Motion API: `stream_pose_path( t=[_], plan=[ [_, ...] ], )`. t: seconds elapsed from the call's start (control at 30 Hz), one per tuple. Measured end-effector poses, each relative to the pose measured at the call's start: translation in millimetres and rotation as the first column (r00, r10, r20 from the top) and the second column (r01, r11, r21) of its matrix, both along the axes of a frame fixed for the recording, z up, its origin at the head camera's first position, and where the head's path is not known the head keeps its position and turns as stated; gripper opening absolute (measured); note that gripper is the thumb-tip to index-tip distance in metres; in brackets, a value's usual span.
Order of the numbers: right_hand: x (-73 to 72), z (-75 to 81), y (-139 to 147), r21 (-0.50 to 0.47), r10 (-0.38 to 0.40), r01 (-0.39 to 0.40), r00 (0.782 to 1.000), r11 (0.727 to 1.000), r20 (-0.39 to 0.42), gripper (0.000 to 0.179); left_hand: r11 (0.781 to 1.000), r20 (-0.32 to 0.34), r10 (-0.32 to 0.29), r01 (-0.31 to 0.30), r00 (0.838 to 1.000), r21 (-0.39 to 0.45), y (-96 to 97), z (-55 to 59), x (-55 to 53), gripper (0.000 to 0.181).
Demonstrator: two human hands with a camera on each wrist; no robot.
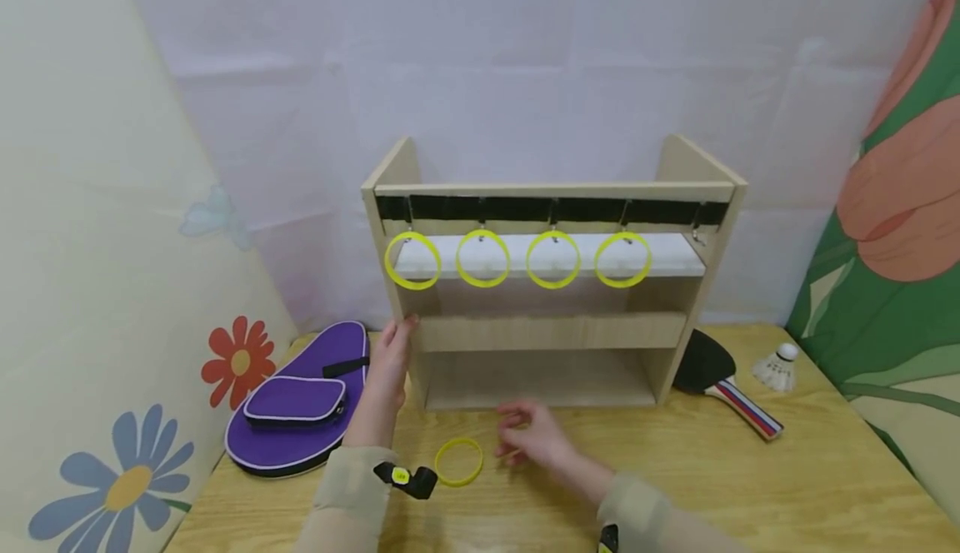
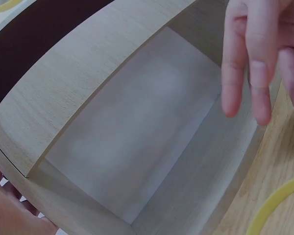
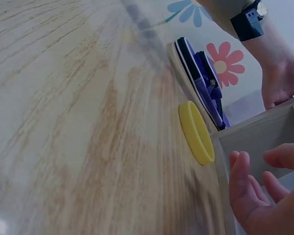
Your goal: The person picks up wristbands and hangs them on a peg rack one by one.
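A light wooden shelf unit point(image 1: 551, 332) stands on the table. My left hand point(image 1: 390, 366) grips its left side panel, thumb at the front edge and fingers around the outside. On the wood just in front lies a thin yellow ring point(image 1: 461, 483), also plain as a yellow band point(image 3: 188, 129) in the right wrist view. To the right of that ring, my right hand point(image 1: 536, 436) hovers low by the shelf's bottom edge, fingers loosely bent and holding nothing. Several matching yellow rings point(image 1: 553, 285) hang from hooks along a black strip point(image 1: 517, 209); the far-right hook point(image 1: 697, 235) carries no ring.
Left of the shelf lies a purple paddle case point(image 1: 288, 445) with a small zipped pocket. A table tennis paddle point(image 1: 738, 403) leans out from behind the right side, and a shuttlecock point(image 1: 777, 367) sits beyond it. Patterned cloths hang around the table.
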State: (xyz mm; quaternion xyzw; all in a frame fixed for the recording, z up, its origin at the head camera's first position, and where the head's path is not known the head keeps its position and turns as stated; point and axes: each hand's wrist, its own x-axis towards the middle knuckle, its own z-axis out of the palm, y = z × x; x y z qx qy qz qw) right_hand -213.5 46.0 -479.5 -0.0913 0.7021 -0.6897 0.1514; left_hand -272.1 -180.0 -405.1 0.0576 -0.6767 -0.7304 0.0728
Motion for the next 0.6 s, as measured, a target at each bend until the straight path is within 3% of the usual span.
stream_pose_path(
  t=[0.6],
  plan=[
    [0.6,-15.5,-13.6,-0.032,0.048,-0.047,0.998,0.998,0.045,0.037,1.0,-0.015,0.003,-0.003,1.0,-0.001,-1.6,0.3,1.7,0.048]
  ],
)
